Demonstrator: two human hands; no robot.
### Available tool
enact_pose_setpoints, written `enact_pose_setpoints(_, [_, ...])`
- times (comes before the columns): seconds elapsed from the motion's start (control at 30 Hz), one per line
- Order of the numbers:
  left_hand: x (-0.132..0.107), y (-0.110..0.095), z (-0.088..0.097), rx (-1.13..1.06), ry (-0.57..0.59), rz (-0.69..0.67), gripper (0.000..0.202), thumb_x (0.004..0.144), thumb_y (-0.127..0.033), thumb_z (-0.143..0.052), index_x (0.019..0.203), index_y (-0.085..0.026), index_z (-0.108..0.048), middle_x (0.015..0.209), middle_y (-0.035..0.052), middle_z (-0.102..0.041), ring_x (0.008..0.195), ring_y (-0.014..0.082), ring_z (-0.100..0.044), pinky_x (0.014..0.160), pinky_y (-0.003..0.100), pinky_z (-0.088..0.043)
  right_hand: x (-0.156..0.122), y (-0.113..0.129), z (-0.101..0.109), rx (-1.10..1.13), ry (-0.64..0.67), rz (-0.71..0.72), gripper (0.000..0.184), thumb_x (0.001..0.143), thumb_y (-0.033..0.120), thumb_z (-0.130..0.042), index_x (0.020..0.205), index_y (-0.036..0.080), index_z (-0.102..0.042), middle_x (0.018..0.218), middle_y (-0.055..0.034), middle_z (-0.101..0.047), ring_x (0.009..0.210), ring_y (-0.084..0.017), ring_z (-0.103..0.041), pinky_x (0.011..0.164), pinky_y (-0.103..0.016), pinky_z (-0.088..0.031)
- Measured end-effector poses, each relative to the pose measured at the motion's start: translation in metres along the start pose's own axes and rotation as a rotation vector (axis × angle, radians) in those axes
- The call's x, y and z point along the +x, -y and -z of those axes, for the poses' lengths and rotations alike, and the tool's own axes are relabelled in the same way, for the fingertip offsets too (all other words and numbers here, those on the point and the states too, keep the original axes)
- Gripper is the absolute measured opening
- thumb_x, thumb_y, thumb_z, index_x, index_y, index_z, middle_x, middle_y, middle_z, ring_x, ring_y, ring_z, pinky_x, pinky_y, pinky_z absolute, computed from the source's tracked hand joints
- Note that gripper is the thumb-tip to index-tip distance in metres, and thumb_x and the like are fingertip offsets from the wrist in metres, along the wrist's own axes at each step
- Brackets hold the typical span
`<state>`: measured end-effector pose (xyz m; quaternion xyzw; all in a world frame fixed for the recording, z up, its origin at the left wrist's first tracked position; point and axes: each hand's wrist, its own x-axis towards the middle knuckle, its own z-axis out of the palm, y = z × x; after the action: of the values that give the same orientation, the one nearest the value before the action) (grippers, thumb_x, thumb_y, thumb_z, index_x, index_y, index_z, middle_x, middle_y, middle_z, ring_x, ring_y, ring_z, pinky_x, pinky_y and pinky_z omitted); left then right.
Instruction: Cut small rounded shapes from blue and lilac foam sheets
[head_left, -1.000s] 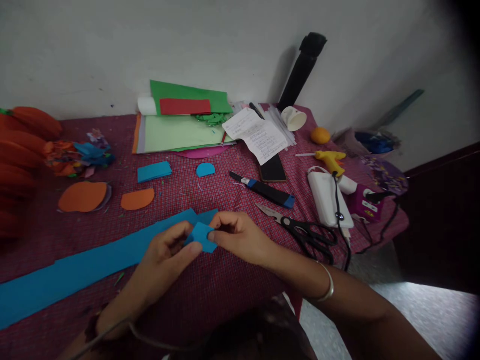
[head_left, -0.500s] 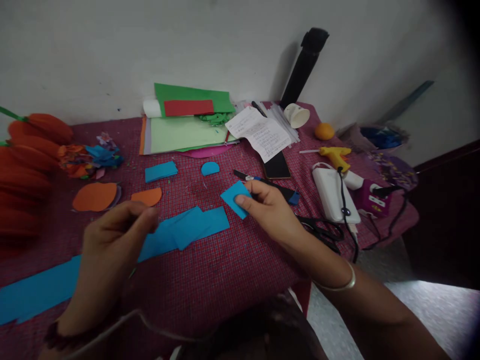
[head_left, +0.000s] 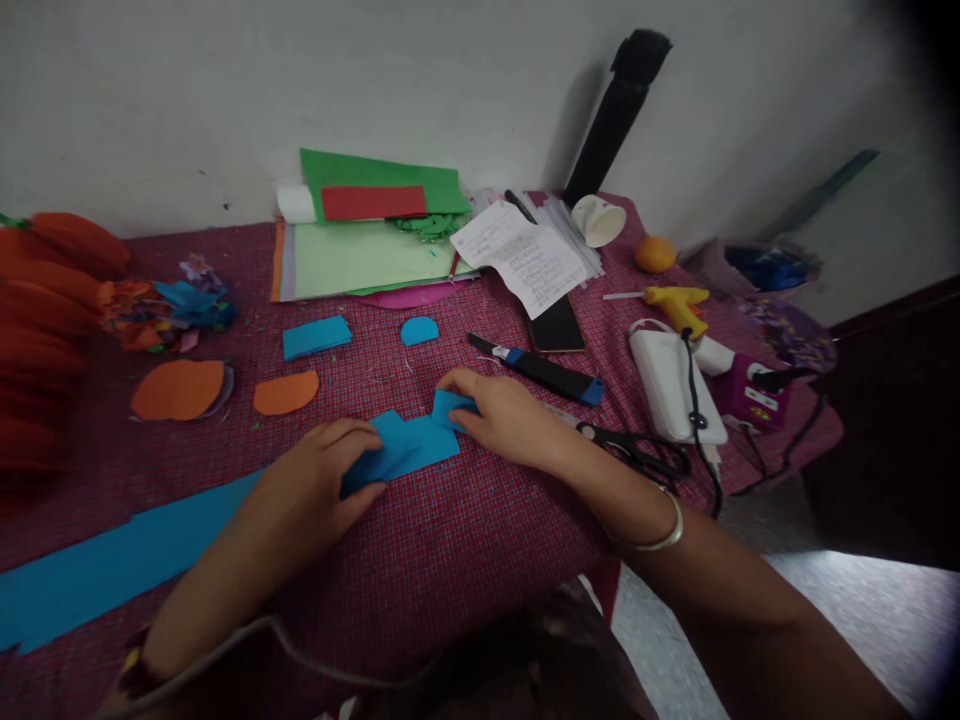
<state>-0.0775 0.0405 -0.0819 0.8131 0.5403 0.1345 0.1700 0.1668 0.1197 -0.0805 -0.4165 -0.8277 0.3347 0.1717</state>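
Note:
My right hand (head_left: 502, 415) pinches a small blue paper piece (head_left: 448, 404) between thumb and fingers, low over the right end of a long blue paper strip (head_left: 172, 525). My left hand (head_left: 326, 475) has its thumb and fingers around the edge of another loose blue paper piece (head_left: 386, 452), which lies on the strip. Its palm and wrist hide part of the strip. Beyond the hands are a folded blue paper stack (head_left: 317, 338), a rounded blue cutout (head_left: 419, 331) and an orange half-shaped cutout (head_left: 286, 393).
A utility knife (head_left: 547, 373) and black scissors (head_left: 637, 450) lie right of my hands. Farther right are a yellow glue gun (head_left: 679, 308), a white power bank (head_left: 675, 385) and cords. Orange paper pumpkins (head_left: 45, 340) stand left. Coloured sheets (head_left: 352, 265) lie by the wall.
My left hand has moved right and down onto the loose blue piece on the strip. My right hand has lowered its blue piece leftward to the strip's right end.

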Motion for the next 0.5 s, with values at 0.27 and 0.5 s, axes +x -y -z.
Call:
enact_pose_setpoints(0.27, [0.002,0.011,0.005,-0.231,0.000,0.071,0.012,0.083,-0.030,-0.060,0.091,-0.024,-0.066,0.101,0.0033,-0.071,0.095,0.0225,-0.067,0.087,0.037,-0.052,-0.004,0.009,-0.001,-0.219,-0.204,0.155,0.026,0.089,0.018,-0.054,0.113,0.015,-0.063,0.110,-0.0121,-0.063,0.106,-0.026,-0.055,0.095,-0.042,-0.040])
enact_pose_setpoints(0.5, [-0.006,-0.020,0.001,0.177,-0.616,-0.066,0.017,0.083,-0.013,-0.060,0.096,-0.022,-0.067,0.087,0.0044,-0.068,0.083,0.0214,-0.064,0.079,0.034,-0.051,-0.019,0.027,-0.020,0.333,-0.059,0.203,0.056,0.092,0.020,-0.050,0.146,0.021,-0.034,0.096,-0.0034,-0.068,0.076,-0.015,-0.062,0.071,-0.029,-0.050])
